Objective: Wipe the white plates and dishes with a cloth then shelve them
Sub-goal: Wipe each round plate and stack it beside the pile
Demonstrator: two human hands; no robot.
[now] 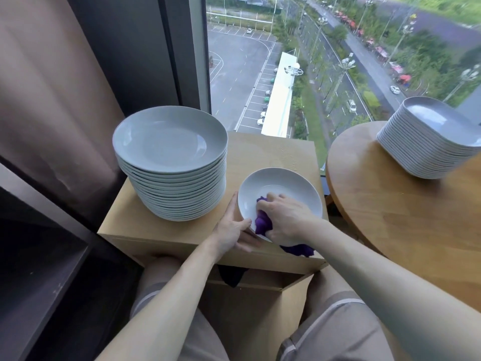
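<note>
White plates (170,162), round and shallow, are standing in one tall stack on the left part of a low wooden cabinet's tabletop (273,152). A brown curtain (52,100) is hanging just to the stack's left, and a dark shelf (39,269) is running along the lower left corner below it. Behind the cabinet a window (286,61) is looking down on a car park and a road.

Right of the stack, the left hand (234,230) is gripping a single white plate (279,188) at its near left rim. Its thumb is lying over the rim and its fingers are curling beneath the plate. The plate is sitting over the tabletop's near right corner, close beside the stack but apart from it. It is tilting slightly toward the person, and whether its underside is touching the wood cannot be told.

Inside the plate's near side, a purple cloth (263,221) is lying bunched up. The right hand (286,217) is clutching it with curled fingers and pressing it against the plate's inner surface. A loose end of the cloth is trailing out below the plate's near rim onto the tabletop edge.

Further right, a round tabletop (390,217) of pale wood is standing apart from the cabinet. On its far right side, white square dishes (432,142) with rounded corners are sitting in a second tall stack, partly cut off by the frame edge.
</note>
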